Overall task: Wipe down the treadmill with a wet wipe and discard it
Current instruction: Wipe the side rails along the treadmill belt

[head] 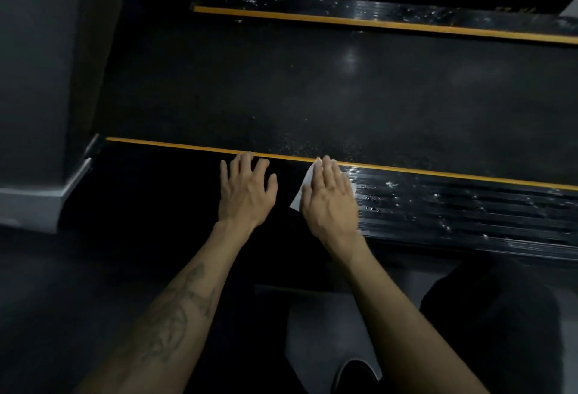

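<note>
A dark shoe (pixel 356 376) is seen on the grey floor (pixel 316 340) at the bottom of the view, with two bare forearms reaching forward from it toward the treadmill (pixel 312 90). On the near side rail (pixel 469 209), a ribbed black strip edged by an orange line (pixel 175 145), the white wet wipe (pixel 305 187) is pinned flat under the right hand (pixel 330 198), whose fingers are laid straight and close together over it; only the wipe's left edge and corner are left showing. The left hand (pixel 245 188) is rested just beside it on the same rail, fingers spread and slightly bent, nothing held in its grip.

The wipe is pressed rather than gripped, so it could be left behind or bunched up if the palm is slid too fast along the ridges, and the grooves could be skipped by a flat pass. The part of the rail under the left hand would be missed unless that hand is lifted away. Fingertips are placed right at the orange line, next to the belt (pixel 344 87).

Beyond the hands, the wide dark belt is shown dull, with pale specks near the rail. Farther off, the far side rail (pixel 391 15) is seen glossy and speckled. A grey wall (pixel 34 65) and its pale skirting (pixel 40 203) are set close at the left, where reach to the rail's end would be cramped. No bin is visible.
</note>
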`<state>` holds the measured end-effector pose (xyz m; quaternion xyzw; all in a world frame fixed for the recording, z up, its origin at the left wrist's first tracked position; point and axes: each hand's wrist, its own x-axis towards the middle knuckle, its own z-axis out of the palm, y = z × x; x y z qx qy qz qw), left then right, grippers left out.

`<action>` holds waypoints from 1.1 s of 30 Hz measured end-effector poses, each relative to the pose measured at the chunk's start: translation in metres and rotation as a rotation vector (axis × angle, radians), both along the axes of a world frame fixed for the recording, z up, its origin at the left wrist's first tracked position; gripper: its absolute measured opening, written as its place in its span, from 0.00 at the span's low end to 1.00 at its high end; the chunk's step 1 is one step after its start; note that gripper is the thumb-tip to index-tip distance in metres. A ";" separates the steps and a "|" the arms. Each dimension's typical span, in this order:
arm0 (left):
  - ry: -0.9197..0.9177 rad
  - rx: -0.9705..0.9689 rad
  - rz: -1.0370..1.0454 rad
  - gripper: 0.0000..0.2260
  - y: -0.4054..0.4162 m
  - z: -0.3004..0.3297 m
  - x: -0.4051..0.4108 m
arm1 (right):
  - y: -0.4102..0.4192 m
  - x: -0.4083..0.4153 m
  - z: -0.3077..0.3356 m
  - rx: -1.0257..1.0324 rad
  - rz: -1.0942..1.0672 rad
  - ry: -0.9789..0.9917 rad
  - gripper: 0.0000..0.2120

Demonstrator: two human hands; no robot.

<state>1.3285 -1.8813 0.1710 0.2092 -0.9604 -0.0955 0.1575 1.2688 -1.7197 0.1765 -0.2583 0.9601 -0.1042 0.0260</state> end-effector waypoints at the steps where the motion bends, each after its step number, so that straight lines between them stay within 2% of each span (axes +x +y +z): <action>1: 0.015 -0.002 -0.015 0.16 0.000 -0.001 0.000 | -0.009 0.004 -0.001 0.008 -0.031 0.000 0.30; 3: 0.025 0.026 -0.067 0.16 -0.005 -0.001 -0.001 | -0.023 0.017 0.002 -0.026 0.025 0.004 0.30; 6: 0.043 0.066 -0.110 0.17 -0.008 0.002 -0.001 | -0.009 0.016 0.000 -0.053 0.283 0.020 0.35; 8: 0.055 0.088 -0.126 0.17 -0.008 0.002 -0.001 | 0.012 0.000 0.001 -0.034 0.271 -0.012 0.35; 12: 0.063 0.102 -0.114 0.16 -0.009 0.001 0.000 | 0.012 -0.006 -0.003 -0.020 0.084 0.024 0.32; 15: 0.068 0.098 -0.108 0.16 -0.007 0.000 -0.001 | -0.002 0.009 -0.003 -0.070 0.248 0.032 0.33; 17: 0.066 0.096 -0.105 0.16 -0.008 0.000 -0.001 | 0.009 0.002 0.001 -0.042 0.355 0.017 0.29; 18: 0.067 0.099 -0.106 0.16 -0.008 0.000 -0.001 | 0.016 -0.004 0.001 -0.027 0.350 0.015 0.28; 21: 0.063 0.116 -0.110 0.17 -0.010 0.000 -0.001 | 0.025 -0.009 -0.003 -0.065 0.098 0.046 0.29; 23: 0.070 0.117 -0.109 0.17 -0.009 -0.001 -0.001 | 0.007 0.005 -0.007 -0.071 0.028 0.047 0.30; 27: 0.083 0.101 -0.113 0.16 -0.009 -0.003 0.000 | -0.009 0.022 -0.008 -0.087 0.257 0.054 0.33; 29: 0.093 0.096 -0.117 0.17 -0.008 -0.005 0.002 | 0.007 0.012 -0.007 -0.053 0.276 0.044 0.34; 33: 0.113 0.082 -0.121 0.17 -0.007 -0.006 0.001 | 0.014 0.002 -0.008 -0.080 -0.025 0.051 0.35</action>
